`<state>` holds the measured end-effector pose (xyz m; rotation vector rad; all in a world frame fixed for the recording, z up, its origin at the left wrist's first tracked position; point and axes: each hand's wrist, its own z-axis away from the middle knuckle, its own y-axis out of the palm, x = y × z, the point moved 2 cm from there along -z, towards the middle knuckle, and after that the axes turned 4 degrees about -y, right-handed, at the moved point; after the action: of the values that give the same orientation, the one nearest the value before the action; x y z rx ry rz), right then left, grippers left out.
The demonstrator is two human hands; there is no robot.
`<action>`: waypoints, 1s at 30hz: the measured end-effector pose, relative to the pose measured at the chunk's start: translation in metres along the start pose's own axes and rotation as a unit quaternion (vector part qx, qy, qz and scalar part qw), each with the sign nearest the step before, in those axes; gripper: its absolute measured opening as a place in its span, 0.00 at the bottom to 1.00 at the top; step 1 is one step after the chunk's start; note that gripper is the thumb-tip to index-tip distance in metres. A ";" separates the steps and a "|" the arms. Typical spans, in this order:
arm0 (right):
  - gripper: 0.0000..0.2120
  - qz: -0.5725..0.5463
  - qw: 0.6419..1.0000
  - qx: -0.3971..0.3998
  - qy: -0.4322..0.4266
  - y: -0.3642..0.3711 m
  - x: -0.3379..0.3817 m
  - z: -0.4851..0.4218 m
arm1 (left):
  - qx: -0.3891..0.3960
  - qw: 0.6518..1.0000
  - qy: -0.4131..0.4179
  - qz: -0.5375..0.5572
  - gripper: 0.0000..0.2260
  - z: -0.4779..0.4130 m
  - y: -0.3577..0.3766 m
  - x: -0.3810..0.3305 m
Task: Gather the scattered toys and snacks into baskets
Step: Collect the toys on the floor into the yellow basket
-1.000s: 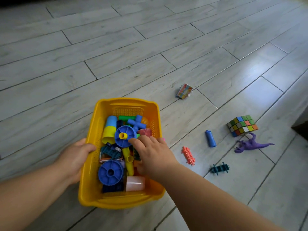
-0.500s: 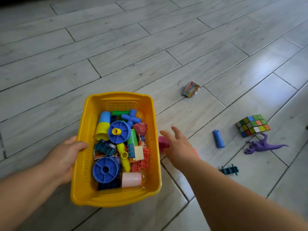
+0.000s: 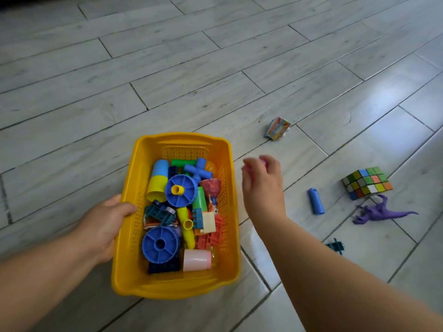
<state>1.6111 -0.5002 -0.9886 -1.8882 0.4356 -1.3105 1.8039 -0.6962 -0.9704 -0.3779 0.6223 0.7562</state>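
Hidden or unclear: the right hand (image 3: 262, 185) is motion-blurred, back of hand toward the camera; a pink object (image 3: 263, 160) shows only as a sliver past the fingertips, its shape not readable; the dark teal connector piece (image 3: 336, 245) on the floor is partly cut off by the right forearm; lower layers of the basket's contents are buried under the top pieces; print on the small colourful packet (image 3: 276, 128) is too small to read.

Fingers: right hand sits just right of the basket, above the floor; fingers curled loosely round the pink object, thumb side toward the basket; how firm the grip is cannot be told through the blur. Left hand (image 3: 105, 224) clamps the left rim of the yellow basket (image 3: 129, 279); thumb hooked over the rim inside, remaining fingers on the outer wall, out of sight.

Task items: basket stands on the grey plank floor (image 3: 167, 80), rectangular, perforated walls, well filled; two blue wheels (image 3: 160, 244), yellow tubes, a blue cross connector (image 3: 199, 171), a pink cup (image 3: 197, 259) on its side, orange grid pieces, green and blue blocks. On the floor right of the basket: blue cylinder (image 3: 316, 201) lying flat; scrambled puzzle cube (image 3: 366, 183); purple dinosaur (image 3: 381, 212) just beside the cube on its near side; packet farther away, well apart from the others.
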 end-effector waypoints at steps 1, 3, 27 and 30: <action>0.11 -0.029 0.999 -0.024 -0.023 -0.006 0.013 -0.006 | 0.002 1.000 0.004 0.002 0.11 0.001 0.005 0.000; 0.11 -0.045 0.993 -0.036 -0.103 -0.013 0.037 -0.009 | 0.008 1.000 0.006 0.004 0.12 0.002 0.016 0.000; 0.19 0.114 0.957 0.238 0.118 -0.039 -0.086 0.035 | 0.038 0.999 0.005 -0.011 0.12 0.015 0.062 0.001; 0.23 0.125 0.913 0.365 0.135 -0.016 -0.110 0.058 | 0.033 0.999 0.000 -0.017 0.12 0.012 0.059 0.003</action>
<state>1.6156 -0.3943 -1.0555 -1.0034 0.2566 -1.3186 1.7670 -0.6483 -0.9685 -0.3274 0.6386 0.7013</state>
